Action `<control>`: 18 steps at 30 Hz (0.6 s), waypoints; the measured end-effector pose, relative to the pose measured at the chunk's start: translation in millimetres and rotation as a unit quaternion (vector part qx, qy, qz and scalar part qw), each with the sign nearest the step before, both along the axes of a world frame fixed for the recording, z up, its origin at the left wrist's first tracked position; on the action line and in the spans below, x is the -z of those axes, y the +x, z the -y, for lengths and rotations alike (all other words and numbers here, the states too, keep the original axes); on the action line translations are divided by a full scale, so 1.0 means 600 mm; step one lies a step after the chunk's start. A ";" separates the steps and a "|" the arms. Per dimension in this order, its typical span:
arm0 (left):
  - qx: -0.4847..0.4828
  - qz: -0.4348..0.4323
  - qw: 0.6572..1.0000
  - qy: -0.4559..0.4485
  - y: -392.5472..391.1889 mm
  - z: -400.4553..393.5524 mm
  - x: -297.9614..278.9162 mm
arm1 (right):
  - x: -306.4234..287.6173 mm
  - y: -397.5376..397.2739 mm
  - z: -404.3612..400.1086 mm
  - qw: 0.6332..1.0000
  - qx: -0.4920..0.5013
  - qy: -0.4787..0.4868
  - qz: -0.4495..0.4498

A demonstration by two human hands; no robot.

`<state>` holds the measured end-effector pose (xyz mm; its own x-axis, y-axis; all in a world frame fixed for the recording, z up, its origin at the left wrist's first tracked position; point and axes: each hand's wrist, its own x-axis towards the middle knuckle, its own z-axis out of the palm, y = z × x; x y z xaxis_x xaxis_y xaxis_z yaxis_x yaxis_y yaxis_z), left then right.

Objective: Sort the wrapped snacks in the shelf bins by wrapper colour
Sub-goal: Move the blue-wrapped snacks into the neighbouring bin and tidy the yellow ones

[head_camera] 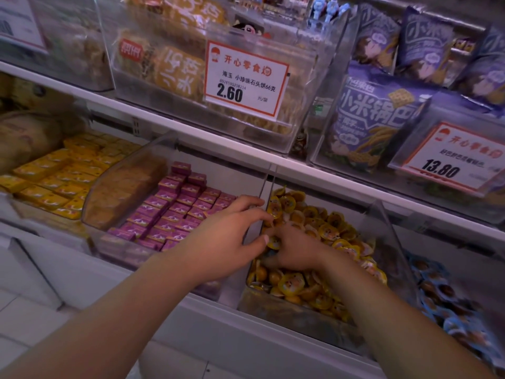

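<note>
Yellow snacks (314, 222) fill the clear bin (388, 242) at centre right; our left hand (226, 236) pinches one, right hand (295, 253) digs in, grasp unclear, so we should lift only off-colour wrappers.

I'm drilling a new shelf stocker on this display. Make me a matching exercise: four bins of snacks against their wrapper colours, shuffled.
Bins:
1. far-left lower bin
2. bin under the left hand
3. bin the right hand digs in
4. far-right lower bin

Colours:
A. blue
B. pink-purple boxes
C. yellow boxes
D. round yellow-orange packs

Pairs: 1-C, 2-B, 3-D, 4-A
</note>
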<state>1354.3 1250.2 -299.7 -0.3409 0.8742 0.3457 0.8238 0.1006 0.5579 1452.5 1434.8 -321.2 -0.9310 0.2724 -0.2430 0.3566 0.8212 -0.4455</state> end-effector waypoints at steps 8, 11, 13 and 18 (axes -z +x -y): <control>0.002 -0.002 1.000 -0.002 -0.002 -0.003 -0.001 | -0.011 0.009 0.012 0.997 -0.024 -0.041 -0.068; -0.001 -0.004 1.000 -0.005 0.001 -0.001 -0.006 | -0.025 0.026 0.013 0.981 0.016 -0.120 -0.150; -0.015 -0.040 0.999 0.007 0.009 -0.001 -0.013 | -0.042 0.048 0.008 0.964 0.070 -0.175 -0.186; -0.014 -0.126 0.986 0.106 0.063 -0.025 -0.029 | -0.076 0.125 -0.012 0.886 0.209 -0.355 -0.215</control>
<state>1391.9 1265.4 -282.3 -0.2439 0.7647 0.5964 0.9377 0.0292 0.3461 1527.3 1441.9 -275.4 -0.8334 0.5349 -0.1390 0.2358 0.1167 -0.9648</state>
